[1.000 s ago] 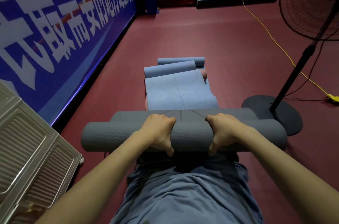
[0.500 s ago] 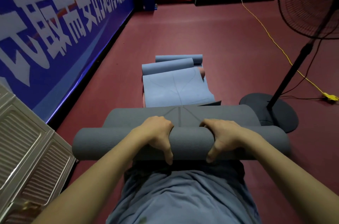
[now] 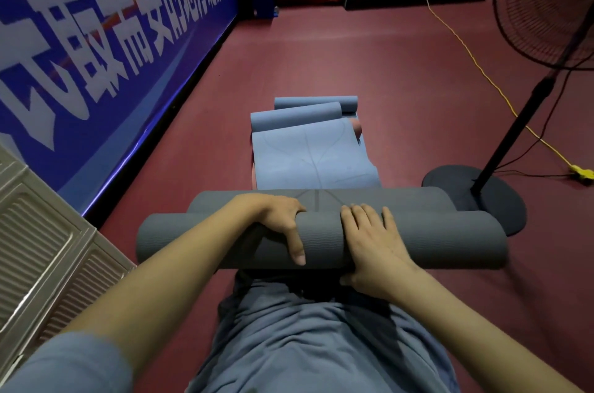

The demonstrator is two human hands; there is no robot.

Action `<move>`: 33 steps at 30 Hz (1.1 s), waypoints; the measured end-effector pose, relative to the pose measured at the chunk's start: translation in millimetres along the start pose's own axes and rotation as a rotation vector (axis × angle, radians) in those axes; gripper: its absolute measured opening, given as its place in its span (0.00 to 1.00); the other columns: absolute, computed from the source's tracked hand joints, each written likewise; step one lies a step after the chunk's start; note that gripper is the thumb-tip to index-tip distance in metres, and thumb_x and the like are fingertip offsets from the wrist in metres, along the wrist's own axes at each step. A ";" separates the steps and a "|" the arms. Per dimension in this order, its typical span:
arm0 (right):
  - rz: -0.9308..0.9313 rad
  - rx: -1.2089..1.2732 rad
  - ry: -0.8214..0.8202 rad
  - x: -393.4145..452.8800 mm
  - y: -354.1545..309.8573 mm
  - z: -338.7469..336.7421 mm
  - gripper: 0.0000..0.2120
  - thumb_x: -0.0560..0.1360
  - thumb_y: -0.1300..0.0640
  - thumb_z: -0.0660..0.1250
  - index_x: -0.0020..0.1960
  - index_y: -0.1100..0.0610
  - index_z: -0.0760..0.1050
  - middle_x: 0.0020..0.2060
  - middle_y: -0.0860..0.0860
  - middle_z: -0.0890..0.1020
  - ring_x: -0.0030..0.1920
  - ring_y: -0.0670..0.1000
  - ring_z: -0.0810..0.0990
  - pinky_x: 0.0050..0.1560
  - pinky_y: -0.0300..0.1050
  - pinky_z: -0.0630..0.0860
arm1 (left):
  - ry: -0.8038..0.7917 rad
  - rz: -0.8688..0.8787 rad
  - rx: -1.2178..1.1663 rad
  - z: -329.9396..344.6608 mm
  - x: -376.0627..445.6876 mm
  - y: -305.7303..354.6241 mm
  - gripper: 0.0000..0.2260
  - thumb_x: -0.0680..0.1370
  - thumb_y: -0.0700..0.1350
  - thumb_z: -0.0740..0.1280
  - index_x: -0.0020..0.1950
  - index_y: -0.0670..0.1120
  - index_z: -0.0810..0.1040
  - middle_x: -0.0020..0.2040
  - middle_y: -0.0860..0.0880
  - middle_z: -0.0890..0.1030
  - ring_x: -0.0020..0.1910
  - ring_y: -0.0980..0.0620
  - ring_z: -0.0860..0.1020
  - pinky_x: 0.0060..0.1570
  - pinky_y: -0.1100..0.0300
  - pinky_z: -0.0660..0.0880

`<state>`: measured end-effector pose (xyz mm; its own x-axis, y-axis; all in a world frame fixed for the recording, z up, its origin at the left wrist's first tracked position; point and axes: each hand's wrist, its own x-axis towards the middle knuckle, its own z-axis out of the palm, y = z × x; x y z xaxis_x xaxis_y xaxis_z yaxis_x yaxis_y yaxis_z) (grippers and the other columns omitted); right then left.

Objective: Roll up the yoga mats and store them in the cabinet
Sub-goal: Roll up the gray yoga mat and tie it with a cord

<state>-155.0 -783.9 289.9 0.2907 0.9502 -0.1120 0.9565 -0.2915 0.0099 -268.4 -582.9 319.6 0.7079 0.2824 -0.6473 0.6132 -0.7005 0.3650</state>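
Left hand (image 3: pixel 279 225) curled over grey mat roll (image 3: pixel 450 241), thumb on near side; right hand (image 3: pixel 373 244) flat, fingers straight on top. Roll on red floor (image 3: pixel 369 71); blue mats (image 3: pixel 308 148) farther off, fan base (image 3: pixel 475 196) right.

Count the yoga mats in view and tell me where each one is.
3 for certain. The grey mat lies nearest, part-rolled under the left hand and right hand. The blue mat lies beyond it, part-rolled. A second blue roll lies farthest. Something pink peeks from beneath, maybe another.
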 end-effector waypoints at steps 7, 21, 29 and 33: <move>-0.051 0.101 -0.188 21.4 32.5 -13.6 0.69 0.55 0.31 0.81 0.82 0.49 0.43 0.79 0.50 0.56 0.79 0.57 0.52 0.79 0.67 0.44 | 0.067 -0.120 0.277 -23.4 6.2 4.8 0.61 0.47 0.77 0.78 0.77 0.59 0.65 0.67 0.57 0.77 0.63 0.49 0.77 0.65 0.49 0.75; -0.051 0.151 -0.210 70.1 43.8 -24.0 0.61 0.50 0.25 0.78 0.77 0.42 0.60 0.70 0.46 0.73 0.68 0.54 0.71 0.66 0.55 0.67 | 0.462 -0.096 0.686 16.2 -21.5 31.9 0.37 0.56 0.75 0.77 0.48 0.48 0.75 0.44 0.50 0.79 0.40 0.48 0.77 0.41 0.55 0.70; -0.055 0.233 -0.132 80.3 49.9 -26.5 0.49 0.47 0.33 0.83 0.59 0.47 0.63 0.56 0.47 0.69 0.56 0.52 0.71 0.57 0.53 0.75 | 0.459 -0.077 0.562 17.1 4.3 17.2 0.44 0.52 0.71 0.81 0.56 0.48 0.69 0.55 0.50 0.79 0.53 0.46 0.78 0.54 0.52 0.71; -0.032 0.316 -0.129 79.1 56.3 -29.1 0.48 0.48 0.34 0.83 0.61 0.46 0.65 0.57 0.45 0.74 0.55 0.52 0.75 0.57 0.54 0.77 | 0.429 -0.043 0.444 10.2 10.0 10.2 0.44 0.54 0.69 0.82 0.59 0.49 0.69 0.56 0.50 0.79 0.51 0.46 0.78 0.49 0.51 0.77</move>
<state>-77.5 -722.0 310.5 0.2361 0.9435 -0.2325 0.9047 -0.3007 -0.3017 -258.6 -593.9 310.0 0.8204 0.4899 -0.2950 0.5050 -0.8627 -0.0283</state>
